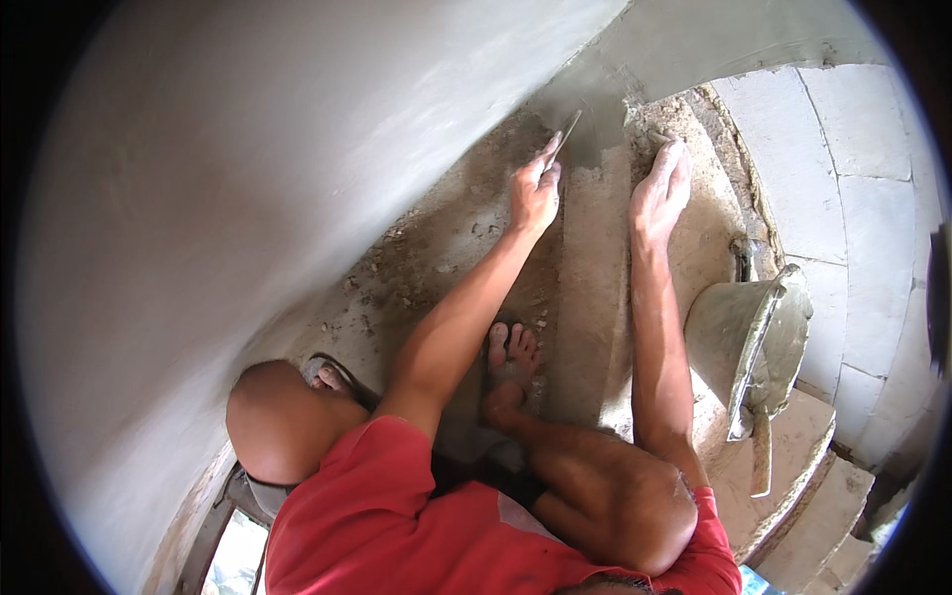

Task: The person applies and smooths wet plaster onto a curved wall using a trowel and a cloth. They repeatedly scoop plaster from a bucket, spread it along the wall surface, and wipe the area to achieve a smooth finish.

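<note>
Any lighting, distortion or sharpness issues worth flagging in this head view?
Head view: black vignetting around the rim; joints between the pale blocks bow at right; the patch at lower left is blown out; soft shadow dims part of the smooth wall; left hand, its thin tool and right hand look reasonably sharp.

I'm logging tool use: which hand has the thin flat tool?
The left hand: the thin flat tool juts past its fingers, near the smooth grey mortar. No such tool shows in the right hand, whose fingers lie close together.
</note>
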`<state>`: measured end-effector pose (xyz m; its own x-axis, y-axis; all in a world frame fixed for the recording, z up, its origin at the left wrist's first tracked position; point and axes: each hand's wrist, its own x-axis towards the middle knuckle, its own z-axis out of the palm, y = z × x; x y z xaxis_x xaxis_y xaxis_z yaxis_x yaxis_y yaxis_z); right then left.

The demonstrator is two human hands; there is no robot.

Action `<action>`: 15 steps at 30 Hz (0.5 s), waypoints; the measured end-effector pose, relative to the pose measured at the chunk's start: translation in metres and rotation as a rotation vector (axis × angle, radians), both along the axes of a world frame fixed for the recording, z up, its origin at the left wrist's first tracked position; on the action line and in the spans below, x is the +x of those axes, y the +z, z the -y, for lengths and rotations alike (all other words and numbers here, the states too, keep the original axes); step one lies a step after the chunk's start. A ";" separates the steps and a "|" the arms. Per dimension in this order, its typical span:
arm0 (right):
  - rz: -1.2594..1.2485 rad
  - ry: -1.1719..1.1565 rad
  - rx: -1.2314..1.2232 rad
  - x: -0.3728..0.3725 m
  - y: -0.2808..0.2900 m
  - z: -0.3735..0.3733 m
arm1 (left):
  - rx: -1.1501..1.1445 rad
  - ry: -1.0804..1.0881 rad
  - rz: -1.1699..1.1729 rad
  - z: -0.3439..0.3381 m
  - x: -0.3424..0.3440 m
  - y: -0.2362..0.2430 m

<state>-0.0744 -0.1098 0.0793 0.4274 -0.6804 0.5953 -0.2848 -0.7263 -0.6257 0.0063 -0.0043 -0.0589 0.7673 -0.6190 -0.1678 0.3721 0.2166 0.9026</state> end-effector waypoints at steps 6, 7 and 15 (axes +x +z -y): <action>-0.029 -0.032 0.040 0.000 0.001 0.001 | -0.071 -0.021 0.222 0.018 -0.032 0.010; -0.019 -0.020 0.031 0.000 0.001 0.000 | -0.077 -0.049 0.208 0.014 -0.037 0.007; -0.062 -0.041 0.012 0.006 0.005 -0.002 | -0.098 -0.230 0.288 -0.047 -0.071 0.017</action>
